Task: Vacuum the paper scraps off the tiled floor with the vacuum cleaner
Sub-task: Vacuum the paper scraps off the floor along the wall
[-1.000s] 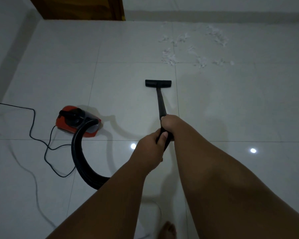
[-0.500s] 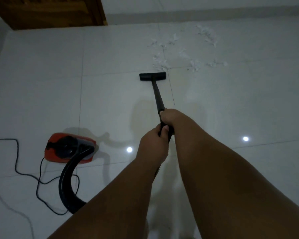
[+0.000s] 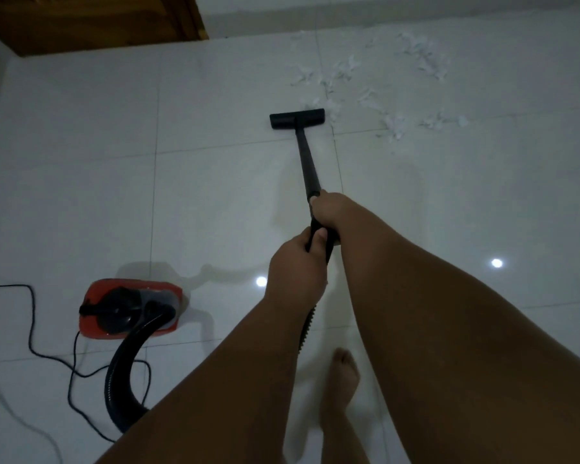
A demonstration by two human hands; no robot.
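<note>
From the head camera, you have both hands on the black wand (image 3: 306,162) of the vacuum cleaner. Your right hand (image 3: 329,212) grips it higher up with the fingers wrapped round it, and your left hand (image 3: 297,262) grips it just below, thumb laid along the top; both arms reach forward, nearly straight. The wand runs away from you to the floor head (image 3: 297,119), which sits flat on the tiled floor (image 3: 215,195). The paper scraps (image 3: 394,127) lie scattered beyond and to the right of the floor head, the nearest ones right at its far right corner. Well back and left of the floor head stands the red canister (image 3: 131,308), its ribbed hose (image 3: 124,373) curving toward you and a black cord (image 3: 32,329) trailing off to its left. Your bare foot (image 3: 344,366) stands behind the floor head, under your arms. A wooden door (image 3: 91,18) shows far to its left.
</note>
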